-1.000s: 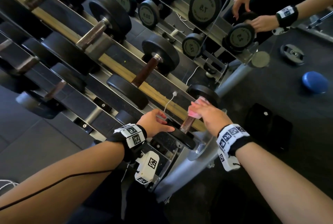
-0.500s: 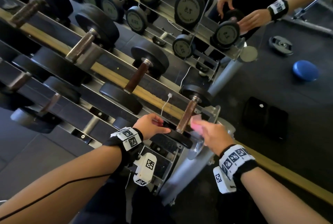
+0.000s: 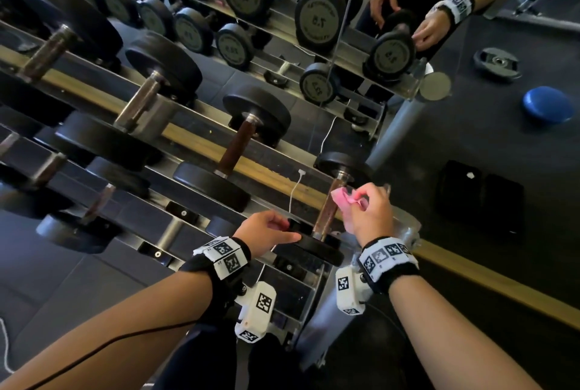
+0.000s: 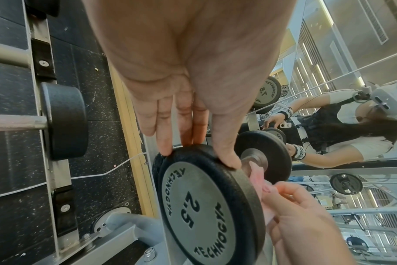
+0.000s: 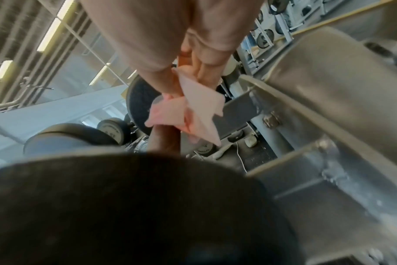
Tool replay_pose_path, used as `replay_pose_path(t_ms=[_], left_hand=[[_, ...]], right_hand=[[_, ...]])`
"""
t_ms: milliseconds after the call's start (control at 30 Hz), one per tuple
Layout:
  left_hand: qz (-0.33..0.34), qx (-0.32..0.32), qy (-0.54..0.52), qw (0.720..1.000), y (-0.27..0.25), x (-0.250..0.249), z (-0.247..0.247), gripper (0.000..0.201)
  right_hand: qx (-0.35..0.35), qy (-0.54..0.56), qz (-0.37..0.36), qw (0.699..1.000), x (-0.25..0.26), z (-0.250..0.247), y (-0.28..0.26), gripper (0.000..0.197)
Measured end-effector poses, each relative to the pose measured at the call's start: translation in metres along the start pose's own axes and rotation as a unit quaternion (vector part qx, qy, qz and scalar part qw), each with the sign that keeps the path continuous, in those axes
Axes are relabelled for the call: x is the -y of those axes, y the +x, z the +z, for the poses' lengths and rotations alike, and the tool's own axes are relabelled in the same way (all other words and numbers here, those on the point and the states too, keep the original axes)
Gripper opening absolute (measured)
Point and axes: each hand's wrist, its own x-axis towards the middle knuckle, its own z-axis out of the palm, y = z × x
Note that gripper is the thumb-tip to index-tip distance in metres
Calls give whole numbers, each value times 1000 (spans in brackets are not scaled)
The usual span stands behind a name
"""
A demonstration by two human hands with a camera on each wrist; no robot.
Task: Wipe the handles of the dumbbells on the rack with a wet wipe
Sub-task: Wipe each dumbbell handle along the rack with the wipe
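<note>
The right hand (image 3: 367, 211) has lifted the pinched pink wipe (image 3: 346, 200) from low beside the end dumbbell's handle (image 3: 328, 207) to its upper part, apparently touching; the left hand (image 3: 266, 232) still grips the near plate (image 4: 206, 206), steadying another pass.

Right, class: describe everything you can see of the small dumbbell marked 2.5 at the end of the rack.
The dumbbell lies across the rack rails at its right end. It has two black, rough-looking round weights and a brownish, worn metal handle. The near weight's grey face reads TECHNOGYM 2.5 in the left wrist view. The left hand grips the near weight's rim with thumb and fingers. The right hand holds a pink wipe against the handle's upper part.
</note>
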Motion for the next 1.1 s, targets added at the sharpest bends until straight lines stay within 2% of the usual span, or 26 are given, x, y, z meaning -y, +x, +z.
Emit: replay_pose_path(t_ms=[167, 267, 333, 500, 633, 733, 833, 867, 967, 1000, 1100], left_hand=[[8, -6, 12, 1000, -1, 1, 0, 38], [7, -5, 14, 1000, -2, 1, -1, 38], [9, -6, 16, 1000, -2, 1, 0, 38], [0, 4, 11, 1000, -2, -2, -1, 39], [-1, 9, 0, 1000, -4, -5, -3, 39], [2, 13, -4, 1000, -6, -6, -4, 38], [6, 17, -3, 1000, -7, -6, -4, 37], [7, 18, -1, 1000, -7, -6, -4, 37], [2, 20, -2, 1000, -6, -6, -5, 37], [0, 20, -6, 1000, -6, -5, -4, 37], [-4, 16, -16, 1000, -5, -4, -4, 35]], right_hand=[[5, 45, 53, 998, -6, 12, -2, 11], [16, 75, 79, 994, -7, 16, -8, 26], [2, 77, 84, 993, -4, 19, -6, 27], [-58, 56, 92, 992, 7, 22, 9, 17], [-37, 41, 71, 996, 6, 23, -2, 2], [7, 89, 47, 995, -4, 22, -20, 19], [63, 95, 59, 992, -8, 13, -27, 18], [57, 75, 53, 994, -9, 10, -23, 16], [-38, 82, 76, 993, -7, 2, -2, 8], [-49, 98, 82, 991, -6, 3, 4, 16], [9, 144, 91, 985, 1, 16, 5, 37]])
